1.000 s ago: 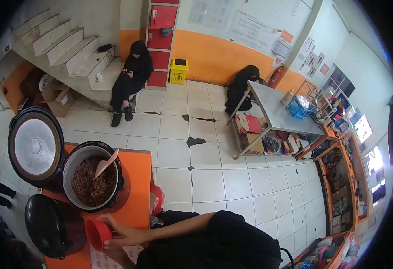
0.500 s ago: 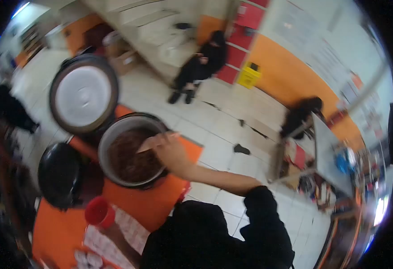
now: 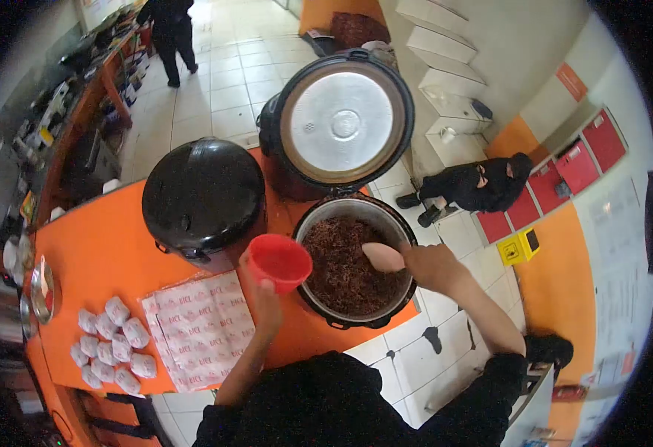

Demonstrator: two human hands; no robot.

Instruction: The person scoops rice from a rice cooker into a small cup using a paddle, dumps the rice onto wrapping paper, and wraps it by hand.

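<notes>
My right hand (image 3: 432, 268) grips a pale rice paddle (image 3: 383, 258), whose blade is over the dark reddish-brown cooked rice (image 3: 341, 272). That rice lies in a deep rice cooker (image 3: 356, 208) with its lid (image 3: 345, 115) raised at the back. A red plastic cup (image 3: 282, 262) is in my left hand (image 3: 265, 298), held just left of the cooker's rim. The inside of the cup looks bare. Below my left hand lies a stack of printed wrapping paper (image 3: 198, 328). Several paper-wrapped balls (image 3: 122, 348) sit left of it.
A second black rice cooker (image 3: 204, 197) stands shut behind the paper on the orange table (image 3: 88, 253). At the left edge is a metal bowl (image 3: 42, 290) with a spoon. One person (image 3: 483, 182) sits by the stairs; another (image 3: 170, 37) stands far back.
The head view has swung left, bringing the wrapped balls and table into sight. My left hand has brought the red cup up close to the cooker; the paddle stays at the rice.
</notes>
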